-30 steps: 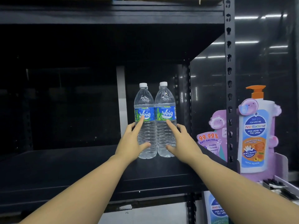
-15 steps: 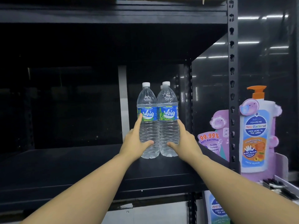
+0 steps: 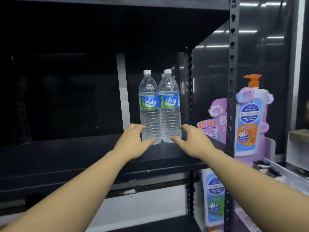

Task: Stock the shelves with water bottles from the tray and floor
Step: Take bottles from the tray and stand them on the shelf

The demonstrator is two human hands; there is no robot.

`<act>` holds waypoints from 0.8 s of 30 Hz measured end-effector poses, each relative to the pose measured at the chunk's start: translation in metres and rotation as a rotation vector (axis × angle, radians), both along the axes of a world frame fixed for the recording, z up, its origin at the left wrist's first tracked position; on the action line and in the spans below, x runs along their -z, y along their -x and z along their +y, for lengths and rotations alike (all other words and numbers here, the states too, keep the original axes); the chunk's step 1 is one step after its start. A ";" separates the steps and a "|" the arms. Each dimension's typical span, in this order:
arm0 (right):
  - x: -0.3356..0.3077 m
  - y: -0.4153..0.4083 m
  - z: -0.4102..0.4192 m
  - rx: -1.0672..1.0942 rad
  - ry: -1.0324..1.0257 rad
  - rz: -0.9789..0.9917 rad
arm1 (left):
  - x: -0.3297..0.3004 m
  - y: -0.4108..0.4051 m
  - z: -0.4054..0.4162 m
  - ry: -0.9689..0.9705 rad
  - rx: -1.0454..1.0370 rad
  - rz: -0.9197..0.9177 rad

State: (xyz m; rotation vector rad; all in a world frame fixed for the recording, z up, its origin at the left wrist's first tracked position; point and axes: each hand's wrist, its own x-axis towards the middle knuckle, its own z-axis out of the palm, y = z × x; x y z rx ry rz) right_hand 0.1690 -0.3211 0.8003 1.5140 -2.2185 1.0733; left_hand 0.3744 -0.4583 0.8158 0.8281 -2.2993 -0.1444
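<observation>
Presently two bottles (image 3: 159, 108) are stood upright and touching at the right rear of the shelf (image 3: 66, 158), a third cap seen behind them. The left hand (image 3: 132, 141) and right hand (image 3: 192, 141) are held loosely open beside the bases, thumbs near or touching them, gripping nothing. Judged: pushed back and packed to leave room in front.

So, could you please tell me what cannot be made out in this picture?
- Third bottle, head view: only its cap shows, behind the right bottle.
- Shelf depth: the back and left are too dark to tell what is there.
- Fingers of both hands: partly behind the bottles, so grip is unclear.
- Tray and floor stock: out of frame.
- Soap poster small print: blurred.
</observation>
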 end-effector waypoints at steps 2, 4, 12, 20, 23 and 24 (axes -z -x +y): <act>0.004 -0.011 0.012 -0.005 -0.012 0.016 | 0.009 -0.012 0.013 0.017 0.012 -0.068; 0.011 -0.023 0.025 -0.020 -0.030 0.033 | 0.019 -0.024 0.029 0.026 0.022 -0.100; 0.052 -0.051 0.077 -0.143 -0.033 0.127 | 0.060 -0.050 0.103 0.059 -0.006 -0.143; 0.129 -0.054 0.138 -0.239 -0.172 0.131 | 0.146 -0.051 0.170 -0.030 -0.040 -0.130; 0.179 -0.053 0.156 -0.259 -0.281 0.068 | 0.201 -0.058 0.188 -0.160 -0.066 -0.199; 0.197 -0.053 0.161 -0.267 -0.316 0.046 | 0.220 -0.062 0.193 -0.209 -0.071 -0.221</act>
